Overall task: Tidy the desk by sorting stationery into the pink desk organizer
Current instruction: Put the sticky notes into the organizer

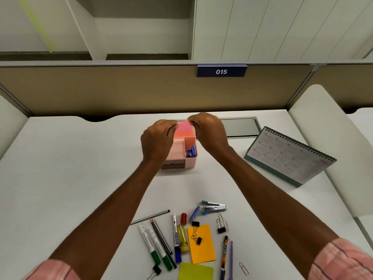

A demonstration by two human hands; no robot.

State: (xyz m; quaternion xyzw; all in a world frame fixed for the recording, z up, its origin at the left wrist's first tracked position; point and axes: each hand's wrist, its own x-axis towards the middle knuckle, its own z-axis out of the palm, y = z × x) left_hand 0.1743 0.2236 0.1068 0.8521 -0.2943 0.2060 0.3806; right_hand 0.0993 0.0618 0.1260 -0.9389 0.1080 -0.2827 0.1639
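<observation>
Pink pad is held just above the back of the organizer. It is pinched at its left edge by the left hand and at its right edge by the right hand, with the fingers of both curled onto it. Whether the pad touches the organizer's rim cannot be told.

Organizer is set mid-bench, beyond the loose stationery. Small blue items are seen in its front right compartment. A drawer is set low in its front face, to the left.

Loose items are spread along the near edge of the bench:
- stapler, with a purple box just left of it
- two green markers, side by side, with pencils just right of them
- blue marker, with a yellow tube, red-capped, beside it
- thin grey rod, laid slantwise behind the markers
- orange pad, with two binder clips lying on its left part
- yellow-green pad, cut off by the bottom edge
- two pens, right of the orange pad
- paper clip, further right

Calendar is stood right of the organizer, well apart. A plate marked 015 is fixed to the partition behind.
</observation>
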